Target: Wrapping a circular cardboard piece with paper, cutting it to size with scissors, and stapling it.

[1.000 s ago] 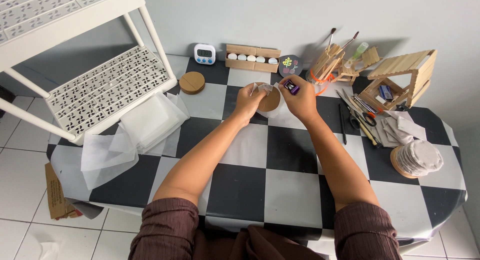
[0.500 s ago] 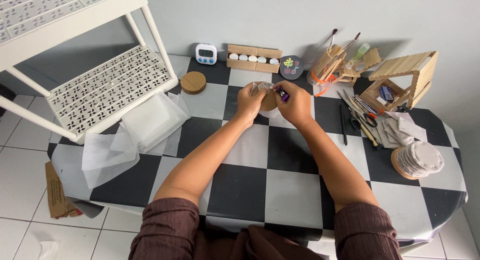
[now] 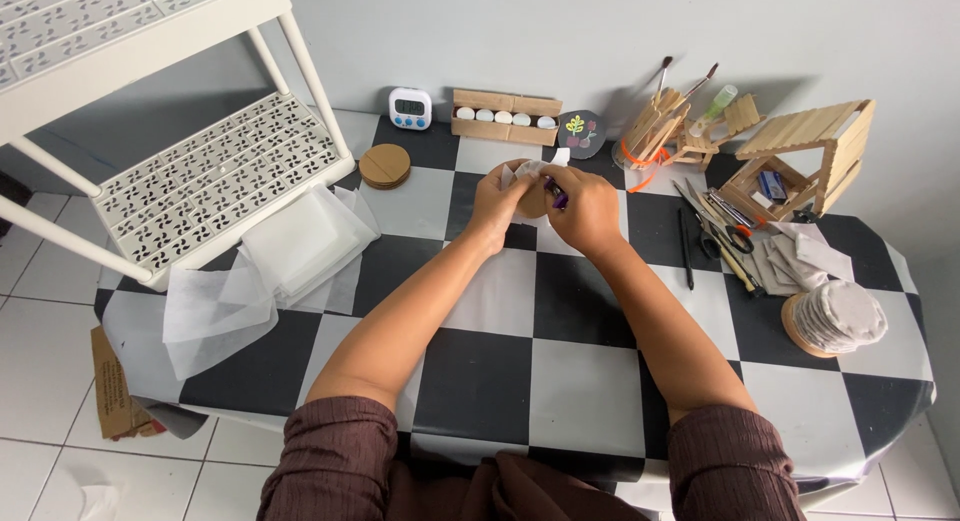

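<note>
So we're looking down at our checkered table (image 3: pixel 500 381), black and white squares, with the white metal shelf rack (image 3: pixel 210 181) crowding in from the left and a pile of thin white sheets (image 3: pixel 270 271) spilling off its lower tier onto the tabletop. Over on the right there's a little wooden stick house (image 3: pixel 810 156) with scissors and pens lying just beside it, and a stack of round padded discs (image 3: pixel 835 319) nearer the edge. Along the back wall sit a wooden tray of small white pots (image 3: pixel 505 116), a small digital timer (image 3: pixel 410 108) and a stack of cardboard circles (image 3: pixel 385 166). Both our hands meet around the middle-back of the table: our left hand (image 3: pixel 503 203) has its fingers curled around a round cardboard disc (image 3: pixel 530 193) with a bit of white tissue on it, held just above the table, and our right hand (image 3: pixel 588 209) is pinched closed on a small purple tool (image 3: pixel 556 193), pressed right up against that disc.
</note>
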